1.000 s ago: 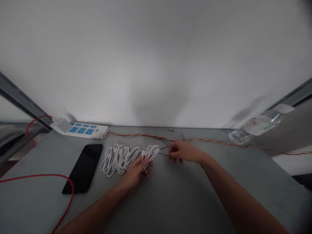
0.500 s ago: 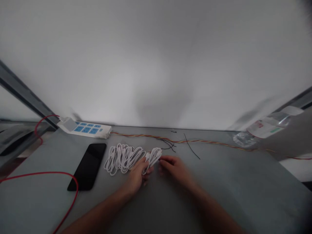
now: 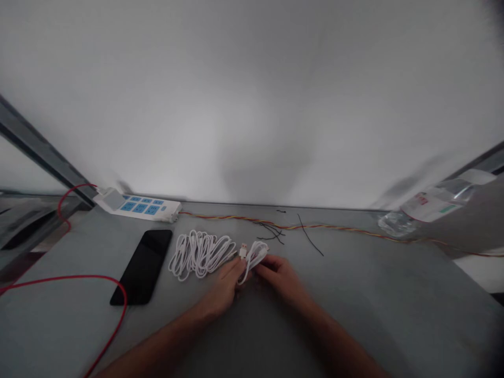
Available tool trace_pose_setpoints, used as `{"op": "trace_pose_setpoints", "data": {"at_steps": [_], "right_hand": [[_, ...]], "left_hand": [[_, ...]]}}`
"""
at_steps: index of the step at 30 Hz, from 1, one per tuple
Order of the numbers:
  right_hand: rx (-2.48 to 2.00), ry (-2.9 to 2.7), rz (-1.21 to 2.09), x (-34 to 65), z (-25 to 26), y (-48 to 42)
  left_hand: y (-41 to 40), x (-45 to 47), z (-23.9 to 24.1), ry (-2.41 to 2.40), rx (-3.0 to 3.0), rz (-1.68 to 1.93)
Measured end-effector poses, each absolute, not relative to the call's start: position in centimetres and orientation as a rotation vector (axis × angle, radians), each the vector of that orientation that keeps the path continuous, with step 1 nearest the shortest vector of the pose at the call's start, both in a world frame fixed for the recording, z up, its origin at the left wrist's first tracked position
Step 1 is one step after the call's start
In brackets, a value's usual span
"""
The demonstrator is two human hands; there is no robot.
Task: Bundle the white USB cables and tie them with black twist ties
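A coiled white USB cable (image 3: 255, 254) is held up between my two hands, its USB plug (image 3: 243, 252) pointing away from me. My left hand (image 3: 227, 286) grips the near left part of the coil, thumb close below the plug. At the coil's right side, my right hand (image 3: 280, 275) is closed on it with thumb and fingers; the fingertips are partly hidden behind the cable. Just left of the held coil lies a row of several more coiled white cables (image 3: 200, 254). Thin black ties (image 3: 270, 231) lie loose on the grey table (image 3: 354, 299) beyond my hands.
A black phone (image 3: 142, 268) lies on the left, a red cable (image 3: 120, 315) crossing its near corner. Behind it sits a power strip (image 3: 145, 206) with a plugged-in charger. A twisted wire (image 3: 346, 230) runs along the wall. A plastic bottle (image 3: 431, 205) lies at the right.
My left hand and the held cable have moved slightly right. My right hand, just at the coil's edge before, is now closed against its right side.
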State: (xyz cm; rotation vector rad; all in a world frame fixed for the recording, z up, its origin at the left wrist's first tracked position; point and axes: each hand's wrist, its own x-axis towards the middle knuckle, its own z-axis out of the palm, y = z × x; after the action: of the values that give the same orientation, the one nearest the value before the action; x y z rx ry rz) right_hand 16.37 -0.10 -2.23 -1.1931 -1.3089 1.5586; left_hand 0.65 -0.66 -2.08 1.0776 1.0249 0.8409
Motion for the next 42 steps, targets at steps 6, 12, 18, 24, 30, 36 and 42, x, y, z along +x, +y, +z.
{"op": "trace_pose_setpoints", "data": {"at_steps": [6,12,18,24,30,36,42], "right_hand": [[-1.2,-1.393,1.538,16.6,-2.1,-0.3],[-1.185,-1.466,1.492,16.6,-1.5,-0.5],[-1.104,-1.421,1.571,16.9,-1.4,-0.7],[-1.185,-1.402,1.479,16.7,-2.0,-0.6],[-1.388,-1.414,1.352,16.8,-2.0,-0.7],[-1.393,-1.414,1.372,17.0,-2.0,-0.6],[-1.394,-1.397,1.379,17.2,-2.6,-0.3]], "left_hand": [[-1.1,0.3,-0.6,1.11,1.347,0.86],[-0.2,0.6,-1.6,0.953,1.237,0.808],[0.0,0.6,-2.1,1.002,1.181,0.833],[-0.2,0.6,-2.0,1.071,1.38,0.826],[-0.8,0.7,-1.1,1.161,1.625,0.759],[-1.0,0.6,-1.2,1.129,1.794,0.857],[-0.9,0.5,-1.7,1.162,1.82,0.97]]}}
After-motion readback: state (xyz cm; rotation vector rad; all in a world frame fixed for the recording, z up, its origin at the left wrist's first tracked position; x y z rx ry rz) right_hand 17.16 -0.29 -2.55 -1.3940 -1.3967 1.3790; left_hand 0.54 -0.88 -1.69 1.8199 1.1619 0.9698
